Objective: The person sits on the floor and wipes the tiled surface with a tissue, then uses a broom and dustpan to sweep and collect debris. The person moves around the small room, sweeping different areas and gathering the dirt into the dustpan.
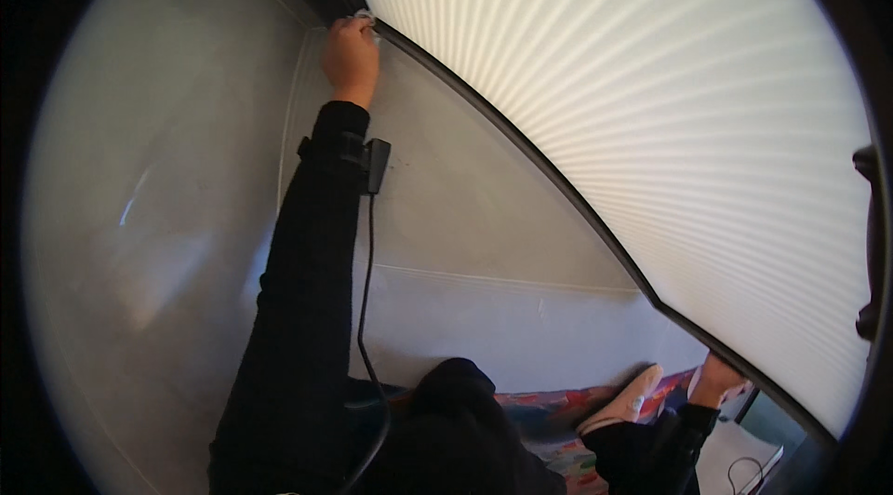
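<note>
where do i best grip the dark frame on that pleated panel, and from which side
Probably mid-length, from the lower left: the frame is a long, narrow strip, the panel fills its upper right side, and the left hand is near its upper end.

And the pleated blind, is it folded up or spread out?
Spread out: the blind shows a wide pale sheet of pleats beside the dark bar.

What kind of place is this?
Possibly a compact cabin, like a camper or sleeper compartment: smooth grey wall panels close in, a large white pleated blind in a dark frame, and multicoloured patterned fabric below.
</note>
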`<state>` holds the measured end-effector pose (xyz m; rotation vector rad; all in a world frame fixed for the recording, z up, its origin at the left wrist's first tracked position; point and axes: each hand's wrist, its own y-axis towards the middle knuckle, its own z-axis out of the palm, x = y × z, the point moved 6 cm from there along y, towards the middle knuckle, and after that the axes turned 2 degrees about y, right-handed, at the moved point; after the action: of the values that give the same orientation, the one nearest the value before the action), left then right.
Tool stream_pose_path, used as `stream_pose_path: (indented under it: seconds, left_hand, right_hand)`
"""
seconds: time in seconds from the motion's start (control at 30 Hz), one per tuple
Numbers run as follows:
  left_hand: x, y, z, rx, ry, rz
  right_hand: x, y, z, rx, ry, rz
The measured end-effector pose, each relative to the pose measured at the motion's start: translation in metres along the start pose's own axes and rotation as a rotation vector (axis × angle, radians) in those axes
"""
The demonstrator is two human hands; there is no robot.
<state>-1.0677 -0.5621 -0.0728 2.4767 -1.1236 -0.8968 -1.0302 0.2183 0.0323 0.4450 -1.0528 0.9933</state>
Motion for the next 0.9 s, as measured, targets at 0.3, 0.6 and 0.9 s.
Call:
stream_pose_path:
  seconds: [0.3,0.6,0.9]
  left_hand:
    - [-0.051,0.003,-0.015,0.085,0.093,0.160]
    - [-0.120,-0.070,-0.021,0.346,0.044,0.291]
    - [-0.116,-0.048,-0.013,0.642,-0.121,0.663]
  right_hand:
    - [-0.006,-0.006,0.038,-0.041,-0.097,-0.110]
    - [-0.005,0.026,-0.023,-0.085,-0.011,-0.042]
    - [0.102,0.025,0.051,1.384,-1.870,-0.053]
